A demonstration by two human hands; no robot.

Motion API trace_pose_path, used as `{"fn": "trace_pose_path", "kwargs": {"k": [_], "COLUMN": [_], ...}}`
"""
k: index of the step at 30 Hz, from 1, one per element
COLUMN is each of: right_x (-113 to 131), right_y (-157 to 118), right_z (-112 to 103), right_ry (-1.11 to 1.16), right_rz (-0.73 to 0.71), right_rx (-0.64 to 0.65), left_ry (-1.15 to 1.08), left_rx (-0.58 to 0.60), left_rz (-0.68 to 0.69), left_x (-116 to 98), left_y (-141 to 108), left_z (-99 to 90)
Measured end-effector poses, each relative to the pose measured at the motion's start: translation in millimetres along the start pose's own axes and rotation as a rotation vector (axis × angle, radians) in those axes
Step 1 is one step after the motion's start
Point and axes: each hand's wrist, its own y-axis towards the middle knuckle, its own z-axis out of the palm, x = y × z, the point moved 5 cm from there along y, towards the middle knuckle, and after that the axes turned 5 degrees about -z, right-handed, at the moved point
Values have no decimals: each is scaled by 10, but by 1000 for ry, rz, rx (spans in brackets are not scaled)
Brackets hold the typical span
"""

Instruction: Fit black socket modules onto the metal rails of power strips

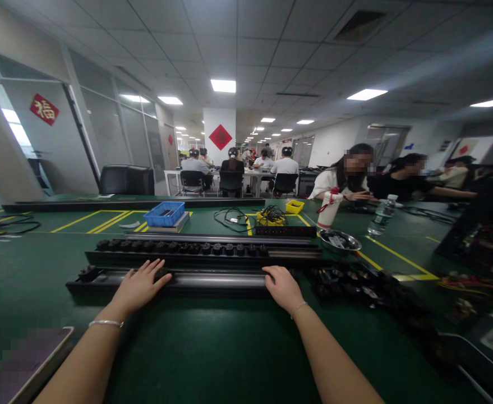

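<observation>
A long black channel with a shiny grey inner surface (221,280) lies crosswise on the green table. My left hand (142,285) rests over its left part, fingers spread, with a small dark piece beside the thumb and index finger. At the channel's right part is my right hand (283,287), its fingers bent together over the edge; what they hold, if anything, is hidden. Just behind lies a second black channel (145,258) with a row of round black parts (206,248) along it.
Black parts (368,292) are heaped at the right, near a metal bowl (339,241), a bottle (383,216) and a white cup (329,210). Farther back are a blue bin (165,214), cables and a yellow bin (294,207). A phone (31,365) lies front left. People sit beyond.
</observation>
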Motion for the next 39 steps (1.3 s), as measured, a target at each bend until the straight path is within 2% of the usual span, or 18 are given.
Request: {"fn": "trace_pose_path", "kwargs": {"k": [10, 19, 34, 39], "right_x": [-13, -9, -14, -5], "right_y": [1, 0, 7, 4], "right_z": [9, -1, 15, 5], "right_ry": [0, -7, -20, -13], "right_rz": [13, 12, -4, -6], "right_rx": [-3, 6, -2, -13], "left_ry": [20, 10, 7, 14], "left_rx": [4, 19, 17, 18], "left_rz": [57, 228, 231, 251], "left_x": [-72, -449, -457, -570], "left_y": [-9, -82, -73, -99], "left_z": [24, 31, 46, 62]}}
